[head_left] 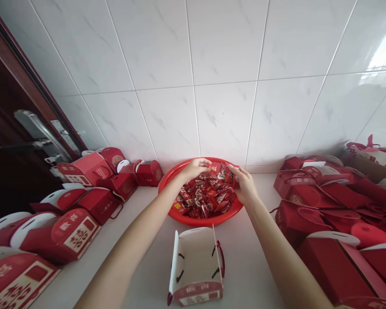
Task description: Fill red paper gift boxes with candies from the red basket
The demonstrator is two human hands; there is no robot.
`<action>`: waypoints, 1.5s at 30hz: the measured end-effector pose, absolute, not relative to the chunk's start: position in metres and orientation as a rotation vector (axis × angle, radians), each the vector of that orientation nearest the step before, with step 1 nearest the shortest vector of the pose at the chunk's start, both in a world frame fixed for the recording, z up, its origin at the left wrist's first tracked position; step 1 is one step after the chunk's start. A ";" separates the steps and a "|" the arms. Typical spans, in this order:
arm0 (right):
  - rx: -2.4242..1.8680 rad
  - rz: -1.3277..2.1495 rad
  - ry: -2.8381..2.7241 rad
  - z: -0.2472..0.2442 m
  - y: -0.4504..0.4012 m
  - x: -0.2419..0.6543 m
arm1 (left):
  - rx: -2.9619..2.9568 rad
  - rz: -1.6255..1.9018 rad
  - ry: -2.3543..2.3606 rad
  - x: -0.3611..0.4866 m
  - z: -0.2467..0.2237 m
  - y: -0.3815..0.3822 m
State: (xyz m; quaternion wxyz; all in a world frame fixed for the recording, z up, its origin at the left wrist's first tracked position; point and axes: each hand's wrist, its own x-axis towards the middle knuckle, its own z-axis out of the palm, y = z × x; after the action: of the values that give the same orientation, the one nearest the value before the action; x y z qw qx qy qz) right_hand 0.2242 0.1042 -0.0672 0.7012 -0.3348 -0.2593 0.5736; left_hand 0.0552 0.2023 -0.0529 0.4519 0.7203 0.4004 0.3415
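The left hand [194, 168] reaches over the middle of the frame with its fingers bent; whether they grip anything can't be made out. The right hand [246, 184], just right of centre, seems to pinch a red packet [229, 175] between thumb and fingertips, a hold that suits something so small and light. Both hands are over the far part of a red basin [193, 221], which holds a heap of wrapped sweets [206, 197] at the centre of the frame. The basin sits straight ahead, probably so that both arms reach it equally.

At the bottom centre, an open box [197, 294] stands between the forearms, its white inside facing up and its flaps spread, likely to leave the inside easy to get at. More red boxes fill the left side [70, 234] and the lower right [334, 266] of the table [241, 257], perhaps kept to the edges to leave the middle for working. A tiled wall [225, 43] fills the top; a door handle [45, 133] shows at the left.
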 end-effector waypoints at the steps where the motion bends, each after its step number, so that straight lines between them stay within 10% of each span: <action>1: -0.744 1.279 -0.580 -0.068 0.104 0.224 | 1.746 0.881 0.964 0.052 -0.049 0.195; 45: -0.765 1.153 -1.544 -0.016 0.018 0.213 | 1.856 1.281 0.850 0.009 -0.018 0.031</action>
State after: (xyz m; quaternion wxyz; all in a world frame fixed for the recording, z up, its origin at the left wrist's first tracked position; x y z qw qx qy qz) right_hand 0.2128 0.0179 -0.0160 0.5090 -0.3175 -0.6411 0.4786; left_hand 0.0087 0.0313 -0.0178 0.3577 0.7192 0.3294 0.4962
